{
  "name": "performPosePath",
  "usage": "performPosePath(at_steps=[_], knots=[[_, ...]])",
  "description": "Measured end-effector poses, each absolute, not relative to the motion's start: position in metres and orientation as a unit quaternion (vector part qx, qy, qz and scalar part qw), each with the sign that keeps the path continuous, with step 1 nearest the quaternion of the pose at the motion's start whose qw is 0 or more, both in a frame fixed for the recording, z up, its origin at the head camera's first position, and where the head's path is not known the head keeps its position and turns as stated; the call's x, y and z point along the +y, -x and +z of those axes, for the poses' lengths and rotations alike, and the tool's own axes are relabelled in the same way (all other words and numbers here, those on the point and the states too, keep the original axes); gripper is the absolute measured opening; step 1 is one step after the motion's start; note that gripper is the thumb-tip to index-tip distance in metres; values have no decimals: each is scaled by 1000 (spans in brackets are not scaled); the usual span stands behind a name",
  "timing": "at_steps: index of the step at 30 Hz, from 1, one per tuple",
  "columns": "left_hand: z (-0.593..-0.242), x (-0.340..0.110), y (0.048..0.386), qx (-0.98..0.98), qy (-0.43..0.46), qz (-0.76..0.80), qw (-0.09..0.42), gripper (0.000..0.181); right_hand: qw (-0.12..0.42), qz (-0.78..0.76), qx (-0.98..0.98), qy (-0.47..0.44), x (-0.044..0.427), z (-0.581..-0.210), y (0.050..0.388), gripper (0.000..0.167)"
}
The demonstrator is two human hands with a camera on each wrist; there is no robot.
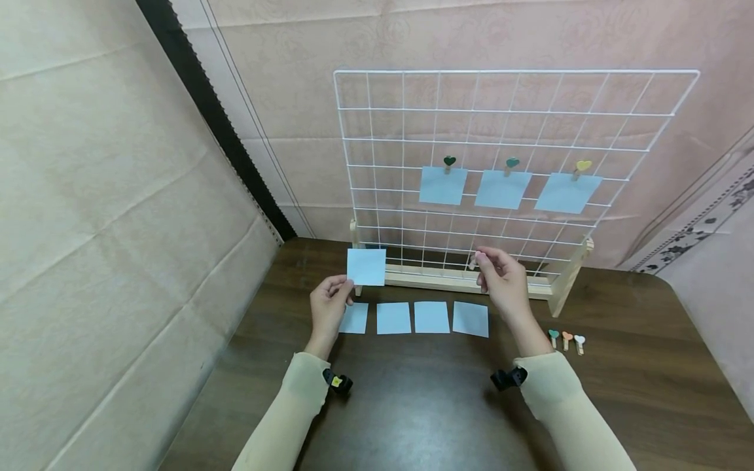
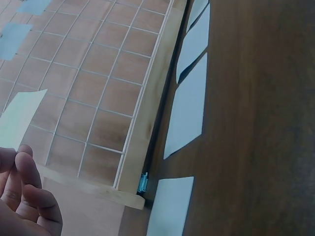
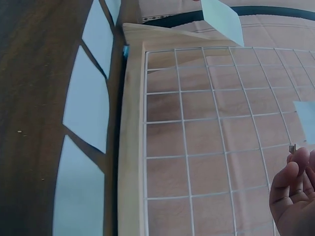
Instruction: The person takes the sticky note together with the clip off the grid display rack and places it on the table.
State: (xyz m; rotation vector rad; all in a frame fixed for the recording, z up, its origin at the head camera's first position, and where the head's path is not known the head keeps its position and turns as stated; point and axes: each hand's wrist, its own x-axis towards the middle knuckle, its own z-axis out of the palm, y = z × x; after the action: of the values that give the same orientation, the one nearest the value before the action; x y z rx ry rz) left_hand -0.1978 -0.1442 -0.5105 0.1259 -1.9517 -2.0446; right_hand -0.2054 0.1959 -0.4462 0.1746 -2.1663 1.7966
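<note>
Between thumb and fingers the left hand (image 1: 331, 307) pinches a blue paper square (image 1: 366, 267) by its lower edge, in front of the lower left of the white wire grid (image 1: 377, 139). The right hand (image 1: 505, 282) pinches a small clip (image 1: 473, 261) in front of the grid's lower part; in the right wrist view only the clip's tip (image 3: 292, 148) shows past the fingers. Higher on the grid hang three blue squares (image 1: 443, 186), each under a heart-topped clip: dark green (image 1: 449, 161), teal (image 1: 512, 163) and yellow (image 1: 583, 166).
Several blue squares (image 1: 431, 317) lie in a row on the brown table (image 1: 412, 405), before the grid's wooden base (image 1: 436, 280). To the right, beside the right forearm, lie three clips with green (image 1: 553, 335), orange (image 1: 567, 337) and white (image 1: 580, 341) hearts.
</note>
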Motion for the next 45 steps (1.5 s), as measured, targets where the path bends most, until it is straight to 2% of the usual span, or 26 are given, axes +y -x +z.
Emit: performPosePath(at_steps=[8,15,30,37,45], knots=[[-519,-145,192,-685,-57,-710,152,14,152,644,-749,-35,202,-458,196,32],[-522,-144,183,-690,-70,-707,138,19,146,649,-746,-18,209,-468,192,32],[-535,-153,172,-683,-80,-712,140,13,143,661,-736,31,221,-491,173,30],[-543,-157,168,-684,-91,-712,130,16,144,661,-734,54,227,-503,160,35],[-549,-160,159,-688,-94,-707,133,13,122,675,-723,82,236,-522,151,27]])
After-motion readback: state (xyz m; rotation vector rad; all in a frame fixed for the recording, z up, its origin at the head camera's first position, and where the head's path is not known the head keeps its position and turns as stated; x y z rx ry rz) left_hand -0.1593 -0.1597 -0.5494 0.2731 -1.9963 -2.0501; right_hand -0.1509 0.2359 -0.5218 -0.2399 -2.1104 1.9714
